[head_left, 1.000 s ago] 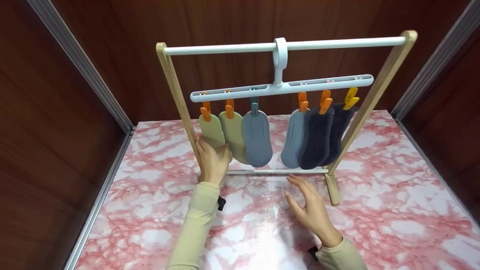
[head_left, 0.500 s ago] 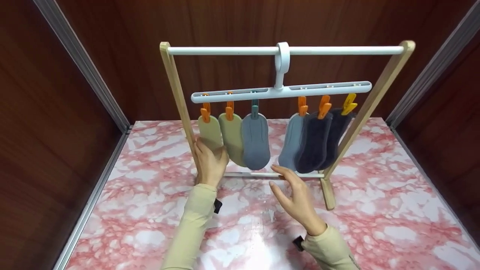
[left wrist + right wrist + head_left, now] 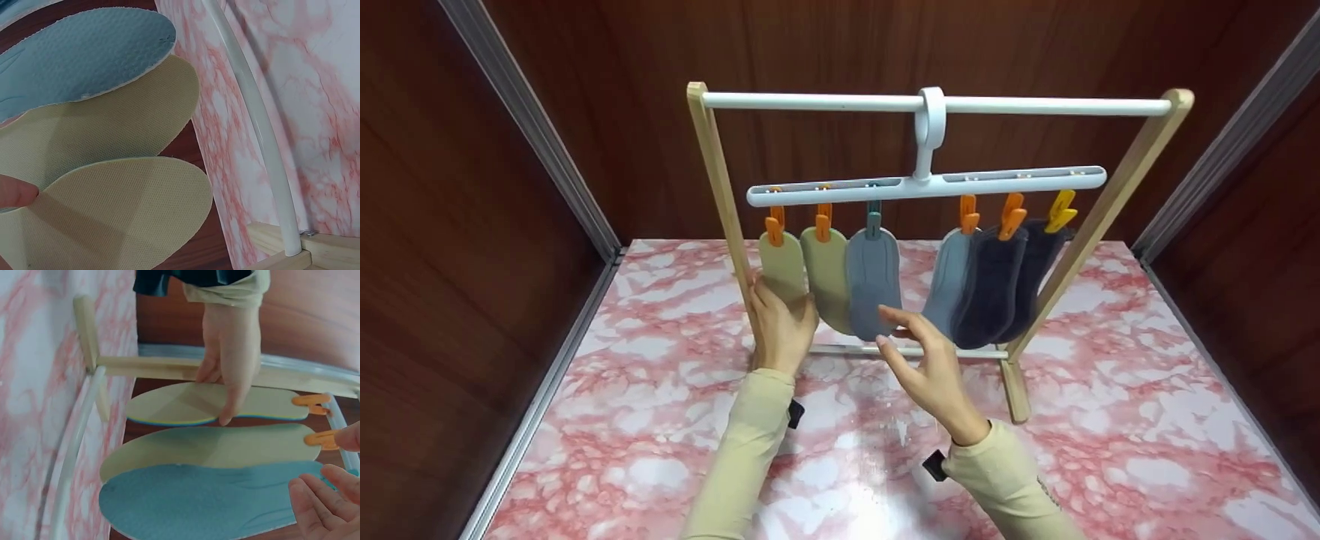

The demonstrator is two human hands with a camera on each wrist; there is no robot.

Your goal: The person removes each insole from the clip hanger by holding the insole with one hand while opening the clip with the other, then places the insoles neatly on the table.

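My left hand holds the leftmost beige insole by its edges; the thumb shows at one edge in the right wrist view. An orange clip pins that insole's top to a white clip hanger. Beside it hang a second beige insole and a blue-grey insole. My right hand, thumb and fingers apart, is in front of the blue-grey insole's lower end, overlapping its edge in the head view. It grips nothing.
A rack with wooden side posts and a white top rod carries the hanger. On its right half hang a light blue insole and two dark insoles. A lower bar spans the rack above the red-and-white marbled table.
My right hand has moved left and up, from the right side of the rack to the blue-grey insole. The left hand has kept its hold on the leftmost beige insole.
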